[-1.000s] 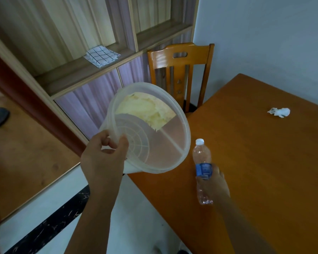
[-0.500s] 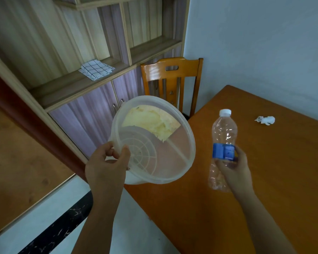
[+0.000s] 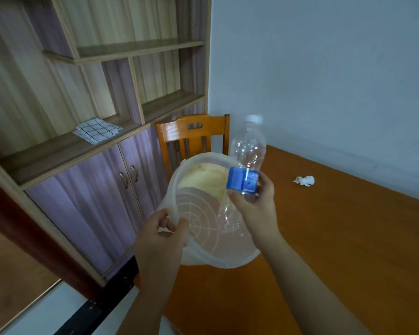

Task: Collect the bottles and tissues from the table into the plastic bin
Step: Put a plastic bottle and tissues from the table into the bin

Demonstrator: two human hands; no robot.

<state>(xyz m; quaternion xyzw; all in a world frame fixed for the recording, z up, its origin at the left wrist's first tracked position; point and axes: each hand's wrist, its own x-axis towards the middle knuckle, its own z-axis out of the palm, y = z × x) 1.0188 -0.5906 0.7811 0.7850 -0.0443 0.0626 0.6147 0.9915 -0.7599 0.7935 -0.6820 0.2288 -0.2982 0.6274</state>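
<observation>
Nearest, left hand (image 3: 160, 234) pinching the plastic bin's (image 3: 230, 262) rim, tilted open. Right hand (image 3: 253, 209) clenched on the bottle (image 3: 246, 163), now lifted off the surface (image 3: 348, 250) and brought over the bin mouth, base nearly inside. Ready to drop. Farther back, crumpled tissue (image 3: 305, 181) uncollected.

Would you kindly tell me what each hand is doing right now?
Left hand: closed on the plastic bin rim.
Right hand: closed around the water bottle.
</observation>
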